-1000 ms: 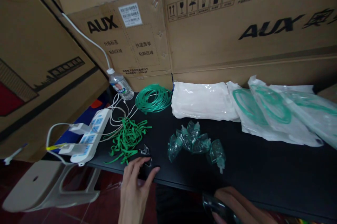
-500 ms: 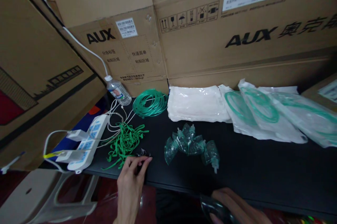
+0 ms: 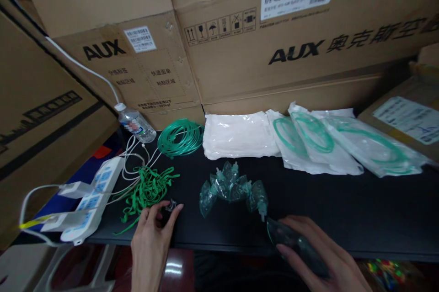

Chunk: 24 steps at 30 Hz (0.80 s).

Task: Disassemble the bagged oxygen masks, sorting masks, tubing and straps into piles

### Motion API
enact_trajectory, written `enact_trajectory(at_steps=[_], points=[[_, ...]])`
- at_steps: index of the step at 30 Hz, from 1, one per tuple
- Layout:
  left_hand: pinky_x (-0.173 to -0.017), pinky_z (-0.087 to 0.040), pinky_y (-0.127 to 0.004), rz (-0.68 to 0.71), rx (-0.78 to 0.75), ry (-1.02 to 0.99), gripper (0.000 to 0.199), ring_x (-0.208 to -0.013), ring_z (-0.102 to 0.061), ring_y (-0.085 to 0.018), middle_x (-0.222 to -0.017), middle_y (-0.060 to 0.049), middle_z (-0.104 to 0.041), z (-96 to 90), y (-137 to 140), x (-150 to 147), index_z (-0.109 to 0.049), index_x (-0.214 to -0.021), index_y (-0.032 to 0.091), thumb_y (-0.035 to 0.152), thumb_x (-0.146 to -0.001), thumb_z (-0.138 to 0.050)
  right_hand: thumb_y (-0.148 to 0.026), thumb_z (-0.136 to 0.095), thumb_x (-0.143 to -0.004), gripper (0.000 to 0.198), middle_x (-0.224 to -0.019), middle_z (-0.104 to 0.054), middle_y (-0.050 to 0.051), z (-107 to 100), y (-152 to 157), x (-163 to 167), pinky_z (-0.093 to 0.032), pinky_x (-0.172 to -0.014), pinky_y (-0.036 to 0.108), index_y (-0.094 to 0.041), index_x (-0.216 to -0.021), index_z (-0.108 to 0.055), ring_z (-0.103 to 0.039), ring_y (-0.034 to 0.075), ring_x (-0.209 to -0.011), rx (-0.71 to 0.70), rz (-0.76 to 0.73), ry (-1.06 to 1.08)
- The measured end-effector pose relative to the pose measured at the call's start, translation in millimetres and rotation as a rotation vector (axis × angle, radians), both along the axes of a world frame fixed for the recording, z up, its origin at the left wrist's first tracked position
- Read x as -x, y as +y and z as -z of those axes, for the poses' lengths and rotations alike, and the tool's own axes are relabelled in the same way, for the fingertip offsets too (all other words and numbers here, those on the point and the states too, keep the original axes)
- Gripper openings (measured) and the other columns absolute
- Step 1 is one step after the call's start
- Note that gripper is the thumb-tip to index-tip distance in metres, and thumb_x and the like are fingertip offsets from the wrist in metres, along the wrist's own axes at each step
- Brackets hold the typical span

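Note:
My right hand (image 3: 318, 246) is wrapped around a clear green oxygen mask (image 3: 297, 245) at the table's front edge. Thumb and forefinger of my left hand (image 3: 152, 228) stand apart, their tips on either side of a few small clear, shiny pieces (image 3: 171, 205) on the black table; the kind is too small to make out. Just behind that hand lies a tangled heap of green elastic straps (image 3: 149, 189). Several more clear green masks (image 3: 229, 183) sit in a loose arc between my hands, the rightmost one (image 3: 258, 197) close to the held mask.
Coiled green tubing (image 3: 180, 136) lies beside a tilted plastic bottle (image 3: 137, 124). A power strip (image 3: 92, 200) with cables stands at the left. A stack of white bags (image 3: 242, 134) and bagged tubing (image 3: 313, 139) line the back, against large cardboard boxes (image 3: 219, 68).
My right hand has lifted the mask up over the table edge. My left thumb and forefinger have spread apart around the small clear pieces. The view has shifted right.

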State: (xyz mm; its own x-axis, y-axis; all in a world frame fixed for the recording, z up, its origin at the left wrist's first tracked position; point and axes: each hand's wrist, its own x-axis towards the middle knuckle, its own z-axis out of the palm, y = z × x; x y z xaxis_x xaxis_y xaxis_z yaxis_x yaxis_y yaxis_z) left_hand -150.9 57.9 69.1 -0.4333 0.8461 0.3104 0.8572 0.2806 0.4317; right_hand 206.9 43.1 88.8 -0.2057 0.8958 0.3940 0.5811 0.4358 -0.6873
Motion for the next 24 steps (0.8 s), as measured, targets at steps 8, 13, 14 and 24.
enact_trajectory(at_steps=[8, 13, 14, 24], points=[[-0.073, -0.061, -0.034, 0.239, -0.148, -0.179, 0.044, -0.089, -0.071, -0.024, -0.104, -0.006, -0.068, -13.7, 3, -52, -0.071, -0.12, 0.025, 0.06, -0.094, -0.062, -0.013, -0.059, -0.099, 0.027, -0.146, -0.065, 0.013, 42, 36, -6, -0.045, -0.115, 0.062, -0.026, -0.122, -0.061, -0.043, 0.031, -0.151, -0.149, 0.084, -0.012], [-0.113, -0.051, -0.053, 0.484, -0.178, -0.149, 0.036, -0.134, -0.06, -0.032, -0.144, -0.011, -0.064, 0.0, 34, -90, -0.067, -0.132, 0.027, 0.041, -0.1, -0.062, -0.013, -0.054, -0.1, 0.031, -0.173, -0.028, 0.016, 40, 24, -4, -0.041, -0.117, 0.06, -0.024, -0.129, -0.057, -0.021, 0.032, -0.16, -0.007, 0.015, -0.088], [-0.116, -0.047, -0.057, 0.523, -0.182, -0.111, 0.037, -0.137, -0.058, -0.032, -0.147, -0.01, -0.063, 3.7, 40, -91, -0.067, -0.134, 0.029, 0.04, -0.1, -0.062, -0.016, -0.055, -0.1, 0.028, -0.173, -0.027, 0.016, 39, 21, -3, -0.042, -0.118, 0.057, -0.023, -0.127, -0.057, -0.022, 0.031, -0.159, 0.014, 0.035, -0.073], [-0.104, -0.06, -0.046, 0.726, -0.144, -0.109, 0.026, -0.116, -0.074, -0.028, -0.132, -0.008, -0.073, 16.2, 75, -61, -0.073, -0.114, 0.029, 0.045, -0.1, -0.059, -0.014, -0.05, -0.101, 0.036, -0.163, -0.049, 0.013, 35, 45, 11, -0.041, -0.12, 0.048, -0.025, -0.134, -0.059, -0.04, 0.026, -0.152, 0.231, 0.068, 0.194]])
